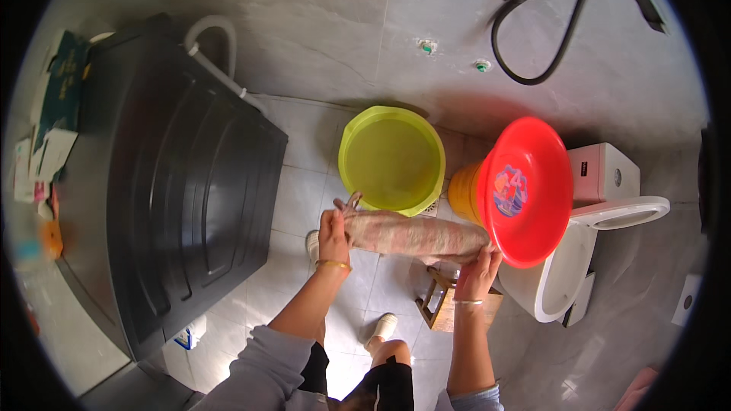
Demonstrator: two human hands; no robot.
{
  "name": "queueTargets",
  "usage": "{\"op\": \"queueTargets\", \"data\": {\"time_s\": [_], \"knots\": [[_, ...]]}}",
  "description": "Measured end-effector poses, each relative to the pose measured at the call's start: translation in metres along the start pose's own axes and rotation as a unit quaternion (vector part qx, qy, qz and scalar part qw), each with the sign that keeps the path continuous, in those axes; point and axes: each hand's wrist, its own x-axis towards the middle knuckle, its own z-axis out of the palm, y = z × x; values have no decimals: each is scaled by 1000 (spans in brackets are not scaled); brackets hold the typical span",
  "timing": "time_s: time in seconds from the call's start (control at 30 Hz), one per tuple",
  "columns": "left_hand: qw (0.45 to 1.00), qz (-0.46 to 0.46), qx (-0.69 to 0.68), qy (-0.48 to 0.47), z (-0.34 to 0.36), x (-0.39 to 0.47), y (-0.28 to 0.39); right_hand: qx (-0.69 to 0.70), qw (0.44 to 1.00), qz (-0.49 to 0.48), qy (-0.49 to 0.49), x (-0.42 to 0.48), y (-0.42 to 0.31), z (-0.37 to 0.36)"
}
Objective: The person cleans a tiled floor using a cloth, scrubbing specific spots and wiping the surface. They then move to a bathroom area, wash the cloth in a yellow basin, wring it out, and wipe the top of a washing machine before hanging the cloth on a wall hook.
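Note:
A striped pink and beige cloth (417, 235), drawn out lengthwise, spans the gap between my two hands. My left hand (334, 242) grips one end, where a small twisted bit of cloth sticks up. The other end is held in my right hand (478, 269), close to the lower rim of a red plastic basin (534, 182). Just beyond the cloth, a yellow-green plastic basin (394, 162) with liquid in it stands on the tiled floor. The red basin sits tilted above an orange-yellow bucket (465, 193) and bears a cartoon sticker.
A dark-panelled appliance (194, 200) with a grey hose (220, 71) fills the left side. At the right is a white toilet (565, 274) with its lid raised. A wooden stool (445, 311) stands below my right hand. A black coiled hose (537, 77) hangs on the wall.

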Motion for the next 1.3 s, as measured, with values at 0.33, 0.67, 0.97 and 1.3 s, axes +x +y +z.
{"op": "queueTargets", "data": {"time_s": [0.33, 0.67, 0.97, 1.3], "knots": [[930, 128, 340, -65, -49, 179, -99, -187, 981, 16, 55, 98, 204, -26], [913, 63, 372, -155, -27, 255, -199, -646, 694, -49, -315, 182, 370, -19], [855, 30, 509, -92, -17, 353, -253, -781, 376, 13, -499, 225, 435, 23], [919, -329, 106, -190, -6, 372, -259, -176, 903, 234, -316, 249, 402, 47]]}}
